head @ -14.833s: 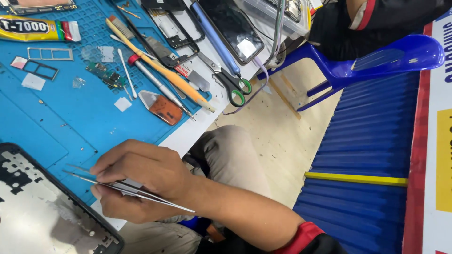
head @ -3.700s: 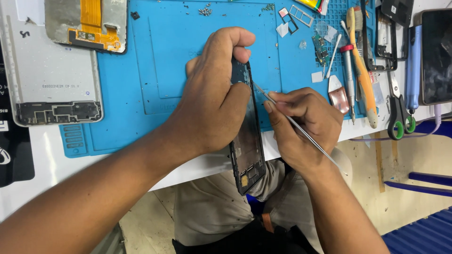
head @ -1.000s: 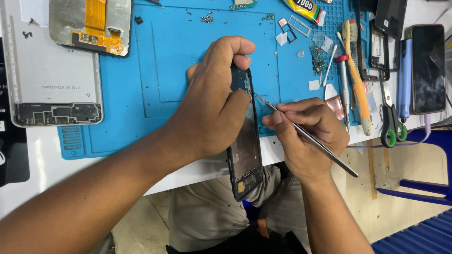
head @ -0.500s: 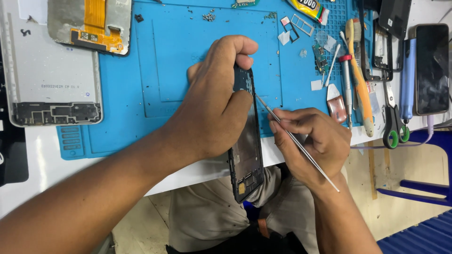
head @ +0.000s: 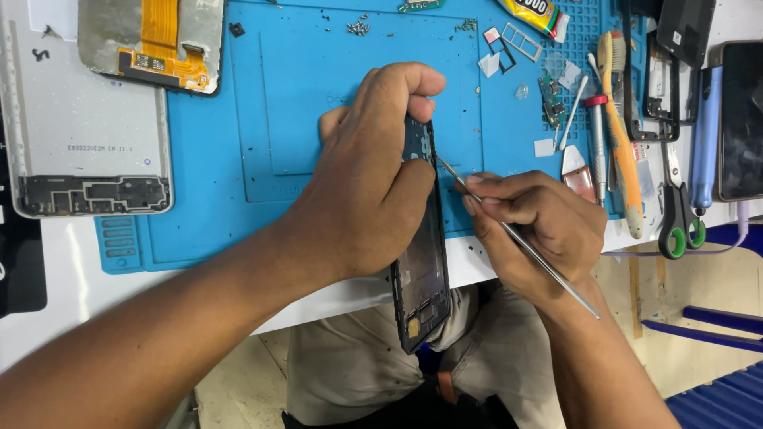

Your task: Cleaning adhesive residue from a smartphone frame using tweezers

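My left hand (head: 369,179) grips a black phone frame (head: 421,262), held on edge over the front edge of the blue work mat (head: 302,95). My right hand (head: 540,226) holds thin metal tweezers (head: 517,234). Their tip touches the upper right side of the frame, close to my left thumb. The lower end of the frame hangs over my lap, beyond the table's edge.
A white phone back cover (head: 87,151) and a screen panel with an orange flex cable (head: 155,44) lie at the left. Right of the mat lie a brush (head: 620,119), a screwdriver (head: 598,143), scissors (head: 675,214), a dark phone (head: 743,131), small screws (head: 358,28) and a glue tube (head: 536,12).
The tweezers have tilted a little and their tip stays at the frame's upper edge. My left hand holds the frame in the same place.
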